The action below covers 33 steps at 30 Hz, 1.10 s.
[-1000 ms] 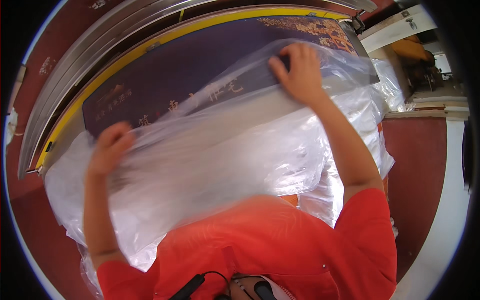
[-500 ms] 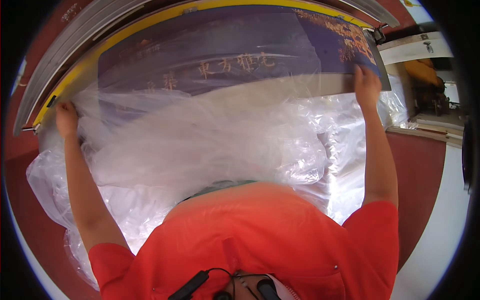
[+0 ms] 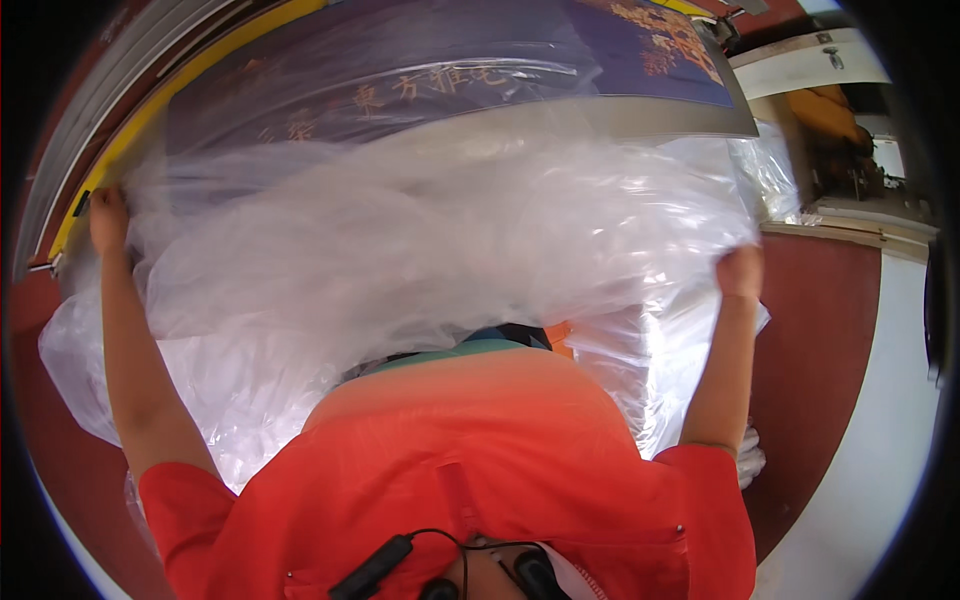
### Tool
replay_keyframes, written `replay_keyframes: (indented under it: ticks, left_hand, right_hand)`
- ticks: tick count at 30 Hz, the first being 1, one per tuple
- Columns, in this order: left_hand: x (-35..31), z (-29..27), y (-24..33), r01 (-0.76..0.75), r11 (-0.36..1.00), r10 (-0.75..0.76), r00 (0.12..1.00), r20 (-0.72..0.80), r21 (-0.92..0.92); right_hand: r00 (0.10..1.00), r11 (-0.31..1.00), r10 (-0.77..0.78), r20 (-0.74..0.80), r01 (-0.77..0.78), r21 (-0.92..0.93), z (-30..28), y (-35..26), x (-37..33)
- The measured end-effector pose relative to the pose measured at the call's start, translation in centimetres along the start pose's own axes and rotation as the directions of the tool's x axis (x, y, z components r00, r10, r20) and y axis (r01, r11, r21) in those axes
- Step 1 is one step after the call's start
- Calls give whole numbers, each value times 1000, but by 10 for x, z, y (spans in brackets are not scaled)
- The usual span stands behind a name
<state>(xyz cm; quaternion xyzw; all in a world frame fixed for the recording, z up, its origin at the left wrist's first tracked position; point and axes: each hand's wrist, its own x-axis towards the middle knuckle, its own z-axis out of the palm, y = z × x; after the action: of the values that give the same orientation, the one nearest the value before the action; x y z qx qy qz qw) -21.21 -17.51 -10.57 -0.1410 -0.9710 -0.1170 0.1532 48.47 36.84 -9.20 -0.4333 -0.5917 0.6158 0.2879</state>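
Note:
A wide clear plastic sheet (image 3: 430, 225) lies in loose, shiny folds between my arms and over the lower part of a printed panel. The flat panel (image 3: 640, 65) is dark blue with orange tree-like decoration and a row of gold characters, partly seen through the film. At the far left, my left hand (image 3: 108, 218) is closed on the sheet's edge beside the yellow frame. My right hand (image 3: 740, 272), blurred, is closed on the sheet's right side, nearer to me than the panel's grey lower border (image 3: 680, 117).
A yellow frame strip (image 3: 130, 130) with metal rails runs along the panel's far left side. Shiny plastic (image 3: 230, 400) hangs down close to my body. At right stand a white cabinet-like unit (image 3: 810, 65) and dark machinery (image 3: 850, 165) above a red floor (image 3: 820, 380).
My right hand has moved from the panel's right edge back toward me, drawing the sheet with it. My left hand has shifted slightly outward. The panel appears higher in view.

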Motion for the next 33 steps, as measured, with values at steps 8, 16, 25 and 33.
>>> replay_keyframes:
  ticks: [8,16,25,33]
  left_hand:
    - [-14,-10,17,-66,992,66,998,1,-107]
    - [-21,-10,29,-98,968,104,994,15,-231]
    - [-28,-21,39,-103,971,97,995,-38,-217]
    - [-71,-45,14,-150,896,171,985,12,-417]
  right_hand:
    - [943,916,245,-225,-149,372,19,-10,-18]
    - [965,398,-259,-32,76,-914,-103,-279,83]
    - [962,-486,-117,248,162,-859,163,-193,148]
    - [579,-115,-355,734,753,-649,166,-98,100]
